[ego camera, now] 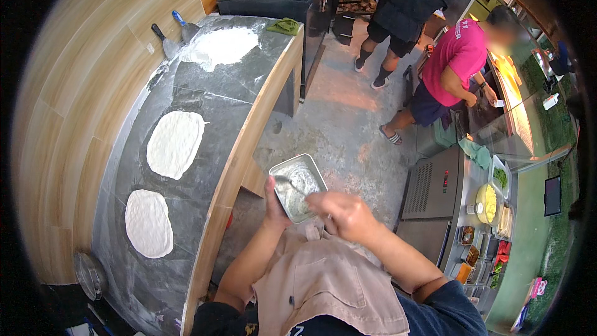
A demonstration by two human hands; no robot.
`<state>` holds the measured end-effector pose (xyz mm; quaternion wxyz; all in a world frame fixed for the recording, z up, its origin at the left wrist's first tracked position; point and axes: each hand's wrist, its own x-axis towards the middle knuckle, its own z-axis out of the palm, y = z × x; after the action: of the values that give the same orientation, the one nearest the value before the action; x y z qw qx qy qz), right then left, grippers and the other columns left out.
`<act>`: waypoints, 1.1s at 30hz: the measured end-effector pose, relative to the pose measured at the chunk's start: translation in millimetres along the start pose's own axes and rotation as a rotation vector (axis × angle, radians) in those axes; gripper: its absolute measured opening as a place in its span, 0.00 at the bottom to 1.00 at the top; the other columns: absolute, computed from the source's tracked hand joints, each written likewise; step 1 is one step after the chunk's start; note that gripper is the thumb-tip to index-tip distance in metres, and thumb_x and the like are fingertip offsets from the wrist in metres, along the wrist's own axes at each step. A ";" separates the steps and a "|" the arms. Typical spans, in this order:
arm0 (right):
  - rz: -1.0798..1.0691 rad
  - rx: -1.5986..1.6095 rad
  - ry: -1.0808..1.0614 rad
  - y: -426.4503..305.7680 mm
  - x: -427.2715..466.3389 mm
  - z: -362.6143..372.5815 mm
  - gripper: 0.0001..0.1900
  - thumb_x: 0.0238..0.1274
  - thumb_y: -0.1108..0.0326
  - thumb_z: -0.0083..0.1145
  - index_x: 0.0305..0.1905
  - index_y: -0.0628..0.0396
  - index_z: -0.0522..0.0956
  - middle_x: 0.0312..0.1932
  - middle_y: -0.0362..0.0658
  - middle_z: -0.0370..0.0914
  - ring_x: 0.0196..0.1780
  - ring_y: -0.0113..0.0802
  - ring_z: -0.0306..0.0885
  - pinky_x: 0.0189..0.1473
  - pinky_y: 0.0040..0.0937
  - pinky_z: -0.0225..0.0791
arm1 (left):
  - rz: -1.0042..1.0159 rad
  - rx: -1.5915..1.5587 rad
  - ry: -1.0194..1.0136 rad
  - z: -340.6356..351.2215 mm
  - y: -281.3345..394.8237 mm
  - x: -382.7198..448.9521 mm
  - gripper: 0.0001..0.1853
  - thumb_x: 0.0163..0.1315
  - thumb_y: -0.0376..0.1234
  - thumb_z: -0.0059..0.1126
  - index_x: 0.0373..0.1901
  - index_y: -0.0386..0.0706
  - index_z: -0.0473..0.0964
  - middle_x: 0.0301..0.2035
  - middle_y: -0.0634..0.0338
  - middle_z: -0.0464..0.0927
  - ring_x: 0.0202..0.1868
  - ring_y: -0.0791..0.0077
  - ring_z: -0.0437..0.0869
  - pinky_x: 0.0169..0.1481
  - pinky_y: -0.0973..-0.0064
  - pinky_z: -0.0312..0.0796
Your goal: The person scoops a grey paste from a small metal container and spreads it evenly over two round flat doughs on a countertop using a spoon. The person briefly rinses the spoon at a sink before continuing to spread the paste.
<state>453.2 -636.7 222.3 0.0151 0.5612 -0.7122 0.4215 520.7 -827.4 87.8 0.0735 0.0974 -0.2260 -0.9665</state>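
My left hand [276, 205] grips a rectangular metal container [322, 178] from its left side, out over the floor in front of my apron. Inside is a creamy white mixture with darker flecks [296, 198]. A metal spoon [285, 180] dips into it, its handle pinched in the fingers of my right hand [343, 212]. On the dark stone counter [186, 214] to my left lie two flattened pieces of dough, one farther off [175, 144] and one nearer [149, 224].
White flour [224, 46] is heaped at the counter's far end, beside two scrapers [164, 42] and a green cloth [283, 26]. Two people stand ahead, one in a pink shirt [454, 63]. To my right, a refrigerated prep counter [429, 186] bears a yellow bowl [487, 203] and several topping containers.
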 end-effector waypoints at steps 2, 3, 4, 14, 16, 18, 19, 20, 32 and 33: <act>0.042 0.004 -0.057 -11.6 -9.2 -9.4 0.12 0.69 0.76 0.71 0.54 0.58 0.87 0.47 0.50 0.92 0.47 0.50 0.93 0.49 0.43 0.87 | 0.054 0.048 0.086 2.6 4.8 -2.5 0.56 0.72 0.76 0.51 0.82 0.38 0.68 0.66 0.49 0.83 0.65 0.55 0.88 0.71 0.51 0.82; 0.060 0.017 -0.090 -15.7 -13.2 -16.2 0.11 0.70 0.78 0.71 0.54 0.59 0.87 0.46 0.49 0.93 0.46 0.49 0.93 0.49 0.43 0.88 | 0.081 0.082 0.087 5.2 8.0 -2.1 0.56 0.72 0.77 0.49 0.81 0.37 0.68 0.67 0.47 0.82 0.66 0.53 0.87 0.71 0.50 0.82; 0.057 0.004 -0.151 -20.3 -17.5 -23.1 0.12 0.70 0.78 0.71 0.55 0.59 0.87 0.46 0.49 0.93 0.47 0.48 0.94 0.50 0.42 0.88 | 0.111 0.108 0.090 7.6 11.3 -2.5 0.57 0.73 0.77 0.47 0.81 0.36 0.68 0.68 0.46 0.81 0.67 0.52 0.86 0.71 0.49 0.82; -0.026 -0.008 -0.035 -0.9 -1.7 -4.1 0.19 0.65 0.74 0.70 0.61 0.57 0.85 0.51 0.51 0.92 0.49 0.51 0.93 0.52 0.45 0.88 | 0.090 0.080 0.040 3.7 11.7 -9.5 0.57 0.73 0.75 0.52 0.86 0.38 0.63 0.73 0.48 0.78 0.71 0.54 0.83 0.74 0.51 0.78; 0.011 0.006 -0.148 -12.4 -15.2 -11.4 0.22 0.62 0.75 0.69 0.62 0.58 0.85 0.51 0.51 0.91 0.50 0.51 0.93 0.52 0.45 0.88 | 0.079 0.066 0.093 -1.3 16.9 -6.9 0.56 0.74 0.74 0.51 0.86 0.38 0.63 0.73 0.48 0.77 0.72 0.54 0.82 0.75 0.51 0.78; 0.004 -0.002 -0.196 -14.9 -23.5 -26.7 0.23 0.60 0.75 0.69 0.62 0.58 0.85 0.51 0.51 0.91 0.50 0.51 0.93 0.52 0.45 0.88 | 0.123 0.083 0.054 -2.7 19.0 -9.0 0.56 0.75 0.73 0.50 0.87 0.38 0.63 0.74 0.48 0.77 0.72 0.54 0.82 0.75 0.51 0.78; -0.022 -0.015 -0.190 -11.6 -23.9 -35.0 0.23 0.60 0.75 0.69 0.62 0.58 0.85 0.51 0.51 0.91 0.50 0.51 0.93 0.51 0.45 0.88 | 0.139 0.102 0.067 -2.0 19.1 -9.5 0.55 0.75 0.73 0.50 0.87 0.38 0.63 0.74 0.48 0.77 0.72 0.54 0.83 0.75 0.51 0.78; -0.055 -0.024 -0.178 -6.8 -21.3 -40.2 0.23 0.60 0.75 0.69 0.62 0.58 0.85 0.51 0.51 0.91 0.49 0.51 0.93 0.51 0.44 0.88 | 0.120 0.053 -0.036 -1.5 20.4 -9.7 0.55 0.74 0.72 0.52 0.87 0.40 0.62 0.73 0.49 0.77 0.71 0.55 0.83 0.74 0.51 0.79; -0.093 -0.049 -0.082 -12.5 -12.4 -44.5 0.18 0.65 0.76 0.72 0.59 0.57 0.87 0.47 0.47 0.93 0.44 0.46 0.93 0.44 0.41 0.87 | 0.097 0.097 -0.152 12.9 18.7 4.0 0.59 0.71 0.70 0.61 0.91 0.42 0.54 0.73 0.50 0.76 0.70 0.58 0.83 0.75 0.53 0.78; -0.025 -0.120 -0.097 -11.2 -12.4 -49.3 0.18 0.65 0.75 0.72 0.59 0.57 0.87 0.47 0.48 0.92 0.44 0.46 0.93 0.44 0.41 0.87 | 0.091 0.105 -0.164 13.2 17.2 6.2 0.59 0.70 0.70 0.62 0.91 0.43 0.55 0.73 0.50 0.76 0.70 0.58 0.83 0.75 0.53 0.78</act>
<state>444.7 -596.7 254.4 0.0194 0.5879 -0.7289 0.3503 513.4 -838.2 106.2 0.0936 0.0112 -0.2858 -0.9536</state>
